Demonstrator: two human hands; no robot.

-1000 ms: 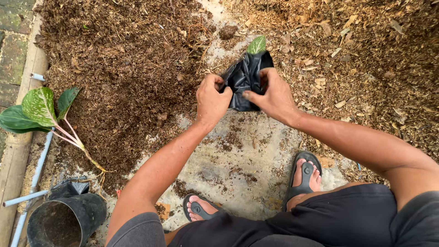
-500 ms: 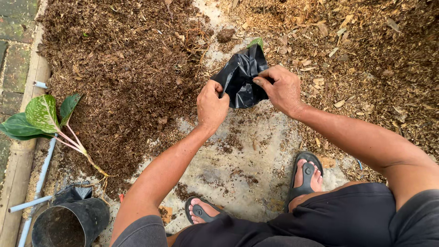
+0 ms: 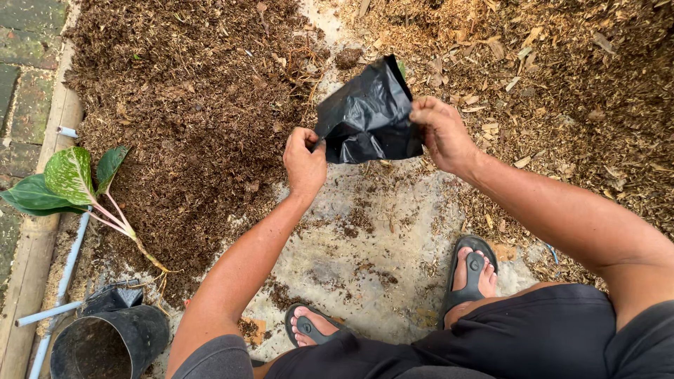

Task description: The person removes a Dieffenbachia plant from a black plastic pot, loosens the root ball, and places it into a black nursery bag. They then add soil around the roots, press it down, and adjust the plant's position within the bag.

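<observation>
Black plastic grow bag [image 3: 368,116] is hanging in the air between both hands, above the bare strip of concrete floor [image 3: 365,245] that is running between two heaps. The left hand [image 3: 305,160] is pinching the bag's lower left edge, fingers curled tight on the film; the right hand [image 3: 441,132] is gripping the right edge, thumb over the rim, so the mouth is being stretched between them (the film is looking thin and crumpled, and the opening is not plainly showing).

Thin film pulled this way could, in my judgement, be tearing at the pinched corners if the hands are tugging too hard, or be slipping out of the left hand, which is holding only a small fold.

The person is squatting in black sandals [image 3: 472,270] on gritty, damp-looking concrete. Dark brown compost [image 3: 189,105] is lying heaped to the left, and a paler, coarser pile of husk and wood chips [image 3: 562,70] to the right. Well apart on the left, an uprooted plant with variegated leaves [image 3: 70,182] is lying at the compost's edge beside a paving border, and a black pot [image 3: 105,340] is standing near a pale pipe [image 3: 60,281].
</observation>
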